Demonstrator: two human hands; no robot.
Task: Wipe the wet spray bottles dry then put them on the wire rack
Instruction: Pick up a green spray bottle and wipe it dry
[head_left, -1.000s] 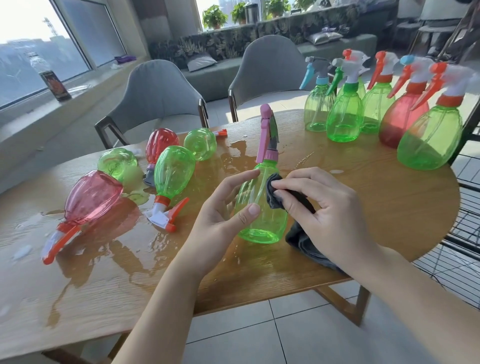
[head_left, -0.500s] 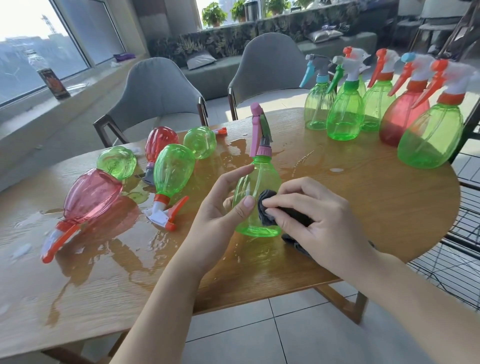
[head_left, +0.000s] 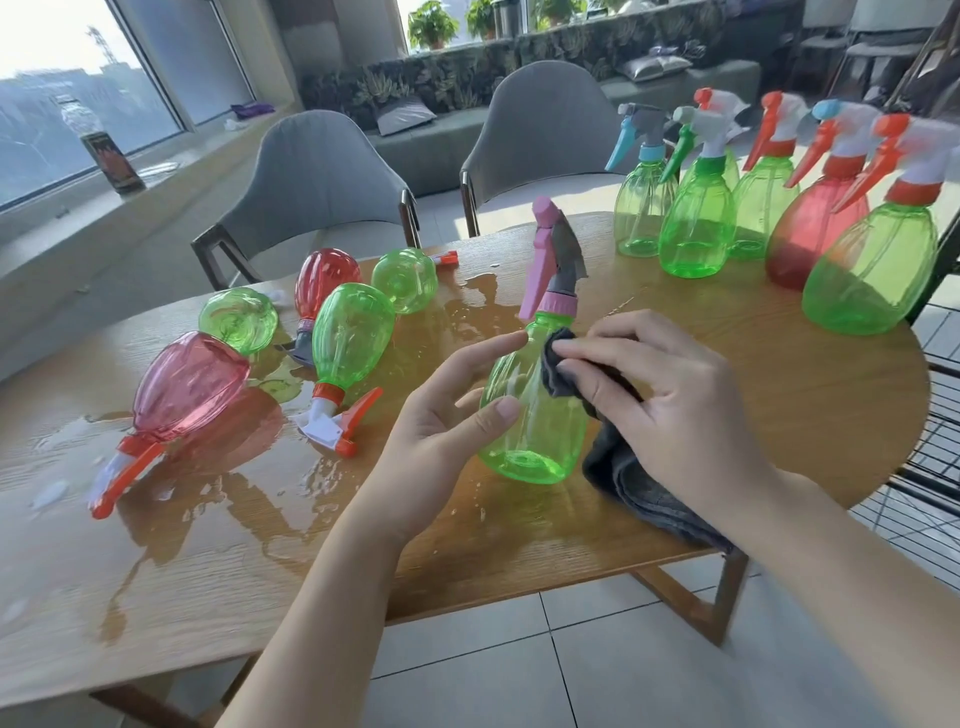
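Your wet wooden desk (head_left: 779, 415) carries upright bottles far right and toppled ones left. Near the front edge, your left hand (head_left: 441, 421) grips the green spray bottle (head_left: 530, 415), tilted, base on the desk. Your right hand (head_left: 670, 400) presses a grey cloth (head_left: 558, 371) against its shoulder.

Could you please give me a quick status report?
Left hand steadies green bottle. Right hand wipes it with grey cloth. Nothing in the way.

Wire rack (head_left: 935, 467) cut off rightward
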